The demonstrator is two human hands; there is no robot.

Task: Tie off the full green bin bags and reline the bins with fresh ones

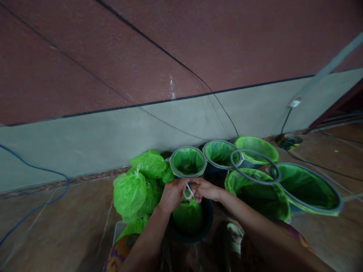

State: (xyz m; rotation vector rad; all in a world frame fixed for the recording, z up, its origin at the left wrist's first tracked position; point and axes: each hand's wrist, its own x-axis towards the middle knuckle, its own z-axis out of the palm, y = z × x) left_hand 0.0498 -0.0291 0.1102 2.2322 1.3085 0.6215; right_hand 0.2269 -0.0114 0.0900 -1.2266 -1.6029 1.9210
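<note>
A green mesh-like bag (pixel 187 218) sits inside a dark bucket (pixel 208 223) on the floor in front of me. From its gathered top a white drawstring (pixel 188 192) rises in a loop. My left hand (pixel 173 194) is closed on the string at one side of the loop, above the bag. Meeting it from the other side, my right hand (pixel 206 189) has its fingers bent around the same drawstring. Both hands are close together over the bucket's far rim, and some fingertips are hidden.
Tied green bags (pixel 130 192) are heaped to the left against the wall (pixel 85 147). Several bins lined with green bags, such as the round bin (pixel 188 149), stand behind and right. A loose grey ring (pixel 255 153) rests across them. A blue cable (pixel 42 206) crosses the floor at left.
</note>
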